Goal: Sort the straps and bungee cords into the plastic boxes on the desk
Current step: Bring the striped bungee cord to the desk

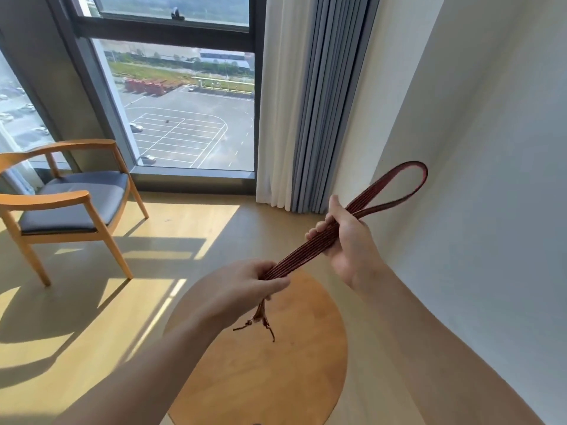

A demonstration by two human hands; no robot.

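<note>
The flat dark-red woven strap (310, 243), folded into a bundle of several layers, runs diagonally from near left up to far right, its loop end (411, 185) curling toward the white wall (491, 179). The left hand (245, 286) is closed around its lower end, frayed tails hanging below; the right hand (346, 237) is wrapped around its middle. Both hover above the round wooden table (276, 378), with open floor and a wooden armchair (61, 204) to the left.
</note>
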